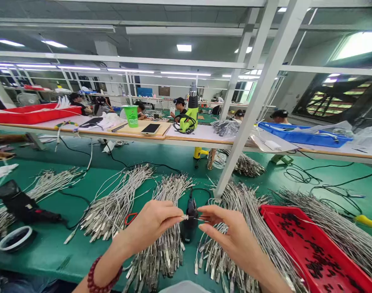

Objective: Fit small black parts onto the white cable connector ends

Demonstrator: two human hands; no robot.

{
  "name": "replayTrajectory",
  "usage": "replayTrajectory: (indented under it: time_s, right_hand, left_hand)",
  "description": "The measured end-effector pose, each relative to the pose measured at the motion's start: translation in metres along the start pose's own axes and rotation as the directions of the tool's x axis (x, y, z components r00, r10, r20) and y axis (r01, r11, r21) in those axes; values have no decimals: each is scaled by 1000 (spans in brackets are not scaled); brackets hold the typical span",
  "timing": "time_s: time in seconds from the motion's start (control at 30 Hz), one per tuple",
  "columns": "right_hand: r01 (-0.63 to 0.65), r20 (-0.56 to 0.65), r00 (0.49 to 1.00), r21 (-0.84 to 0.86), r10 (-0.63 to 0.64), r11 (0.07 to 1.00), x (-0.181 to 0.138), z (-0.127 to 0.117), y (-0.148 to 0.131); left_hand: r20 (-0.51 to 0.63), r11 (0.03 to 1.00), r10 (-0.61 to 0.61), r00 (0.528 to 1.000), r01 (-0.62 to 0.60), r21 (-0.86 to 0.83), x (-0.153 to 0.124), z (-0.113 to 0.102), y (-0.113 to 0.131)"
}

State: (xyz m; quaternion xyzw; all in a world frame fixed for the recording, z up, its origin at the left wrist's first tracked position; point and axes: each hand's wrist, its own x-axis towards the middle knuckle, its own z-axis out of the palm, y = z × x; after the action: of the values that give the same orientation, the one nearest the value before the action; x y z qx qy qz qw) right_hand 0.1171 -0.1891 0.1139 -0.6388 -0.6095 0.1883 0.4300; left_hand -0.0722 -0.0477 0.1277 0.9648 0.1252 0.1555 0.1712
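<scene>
My left hand (pixel 155 221) pinches the end of a white cable (pixel 185 217) between thumb and fingertips, in front of my body. Thin wires stick out of that end toward my right hand (pixel 233 230). The right hand's thumb and fingers are apart around the wire tips, with nothing plainly gripped. Below and behind the hands lies a black heat gun (pixel 189 228) on the green table. Bundles of grey-white cables with metal plugs lie on both sides, one bundle (pixel 164 244) under my left forearm and another (pixel 225 248) under my right hand.
A red tray (pixel 291 248) with small black pieces lies at right. Another black heat gun (pixel 27 205) and a round dish (pixel 16 239) are at left. A slanted white post (pixel 234 156) rises ahead. The shelf holds a green heat gun (pixel 192 112), green cup (pixel 131 116) and phone (pixel 150 128).
</scene>
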Motion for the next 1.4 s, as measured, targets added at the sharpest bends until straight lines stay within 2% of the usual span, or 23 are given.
replayTrajectory:
  time_s: [0.2, 0.37, 0.83, 0.97, 1.07, 1.4]
  right_hand:
    - [98, -81, 991, -143, -110, 985, 1, 7, 18]
    - [100, -72, 991, -160, -113, 982, 11, 9, 32]
    - [73, -117, 989, -122, -87, 990, 35, 8, 60]
    - [62, -105, 992, -132, -76, 989, 38, 7, 64]
    - [56, -98, 993, -152, -71, 987, 39, 7, 68]
    - [18, -134, 990, -173, -42, 985, 44, 16, 92]
  left_hand:
    - [-5, 989, -26, 1000, 25, -147, 7, 23, -6]
    - [14, 974, -86, 996, 87, -210, 15, 28, -10]
    - [-16, 951, -186, 982, 176, -253, 38, 48, -31]
    - [25, 958, -178, 984, 179, -223, 41, 48, -33]
    - [20, 967, -181, 983, 181, -179, 45, 49, -36]
    - [11, 962, -196, 980, 195, -192, 60, 61, -44]
